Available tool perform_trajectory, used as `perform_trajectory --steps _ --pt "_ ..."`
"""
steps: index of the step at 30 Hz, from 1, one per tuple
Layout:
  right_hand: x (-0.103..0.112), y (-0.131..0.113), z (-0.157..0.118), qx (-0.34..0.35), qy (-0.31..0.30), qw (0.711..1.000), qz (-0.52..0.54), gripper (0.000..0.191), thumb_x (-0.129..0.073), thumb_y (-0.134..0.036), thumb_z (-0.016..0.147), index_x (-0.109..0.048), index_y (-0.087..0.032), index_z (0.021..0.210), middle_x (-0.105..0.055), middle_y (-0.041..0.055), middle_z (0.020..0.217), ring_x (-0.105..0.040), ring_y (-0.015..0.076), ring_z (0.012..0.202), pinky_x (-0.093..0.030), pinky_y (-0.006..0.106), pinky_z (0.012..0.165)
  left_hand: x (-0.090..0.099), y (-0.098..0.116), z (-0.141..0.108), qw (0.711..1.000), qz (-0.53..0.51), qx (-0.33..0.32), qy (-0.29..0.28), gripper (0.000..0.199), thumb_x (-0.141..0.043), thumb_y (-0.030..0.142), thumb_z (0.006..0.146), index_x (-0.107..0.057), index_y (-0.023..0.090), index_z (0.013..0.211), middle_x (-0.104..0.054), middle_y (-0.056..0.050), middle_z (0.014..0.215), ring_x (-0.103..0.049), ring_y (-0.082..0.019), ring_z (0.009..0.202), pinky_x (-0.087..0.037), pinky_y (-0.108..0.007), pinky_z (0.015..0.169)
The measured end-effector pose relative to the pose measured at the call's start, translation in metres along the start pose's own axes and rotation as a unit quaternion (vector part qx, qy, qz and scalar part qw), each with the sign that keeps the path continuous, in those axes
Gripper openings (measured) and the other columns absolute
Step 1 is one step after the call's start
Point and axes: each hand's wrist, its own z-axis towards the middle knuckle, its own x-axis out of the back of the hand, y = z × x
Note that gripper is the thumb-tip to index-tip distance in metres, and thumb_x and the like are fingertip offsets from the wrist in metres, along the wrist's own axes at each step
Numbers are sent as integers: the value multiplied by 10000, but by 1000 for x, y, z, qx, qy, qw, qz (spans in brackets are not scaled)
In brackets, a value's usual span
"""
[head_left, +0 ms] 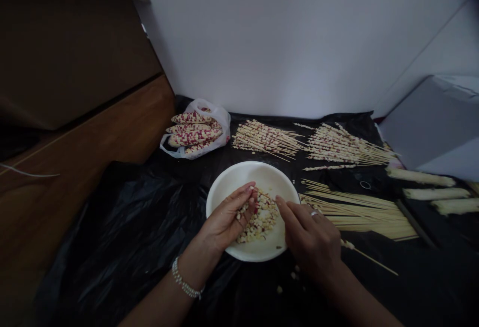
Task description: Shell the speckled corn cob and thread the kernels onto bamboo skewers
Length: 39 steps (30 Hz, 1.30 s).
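With the left hand (224, 219), pinching a pale kernel (252, 187) narrowly between thumb and fingers, over the left part of the white bowl (241, 171), and apparently cupping a few more against the palm. With the curled right hand (314, 237), gripping a thin stick (265, 195) that-way-on, towards that same kernel. Cannot tell from here whether already pierced.

Keep the left pinch firm but light, probably just enough to steady without crushing. Offer up the thick middle of the kernel, with fingertips off the line of the point. Push from the right in a short, straight stroke, perhaps with a slight twist, to avoid splitting. Stay over the bowl, to catch any drops among the loose kernels (262, 224).

Beyond, going left to right, note red and cream cobs (194, 135) in a plastic bag (223, 117), then a first bundle of loaded sticks (262, 137) and a second bundle (333, 145). Copy their close packing and bare end. Find bare sticks (366, 212) just right of the bowl; mind the partly loaded stick (368, 257) lying nearer. Leave the stripped cobs (436, 193) at far right, well apart
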Motion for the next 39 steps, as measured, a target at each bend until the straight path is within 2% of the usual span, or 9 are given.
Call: perform_trajectory --steps 12,21,30,34,39 --pt "1 0 0 10 -7 1000 -8 386 -501 -53 829 -569 -131 1201 -674 51 912 -554 160 789 -397 288 715 -2 0 -2 998 53 -23 1 191 -643 61 760 -691 95 942 -687 -65 869 -648 -83 762 -538 -162 744" --pt "2 -1 1 10 0 1000 -3 438 -504 -56 828 -537 -136 1257 -679 57 907 -562 156 787 -411 286 728 -1 1 0 995 85 -45 25 184 -690 49 707 -712 112 877 -702 -47 848 -630 -70 743 -517 -140 729" --pt "1 -5 0 9 0 1000 -18 385 -514 -64 824 -578 -131 1197 -689 57 912 -573 152 798 -426 293 774 -2 -4 -2 987 129 -93 -9 202 -728 94 686 -725 107 887 -697 -58 846 -612 -58 666 -521 -128 649" --pt "1 -5 0 6 0 1000 -10 368 -493 -47 826 -591 -116 1174 -692 63 919 -585 149 806 -428 278 752 -2 -5 -3 992 109 -59 -12 246 -712 109 712 -715 124 957 -695 -52 869 -628 -66 718 -525 -140 699" --pt "0 -5 -2 7 8 1000 -9 365 -520 -52 821 -586 -108 1175 -692 70 928 -595 151 825 -433 282 771 -3 -4 -3 994 99 -41 2 187 -705 89 709 -721 106 895 -705 -61 885 -630 -65 708 -520 -135 687"
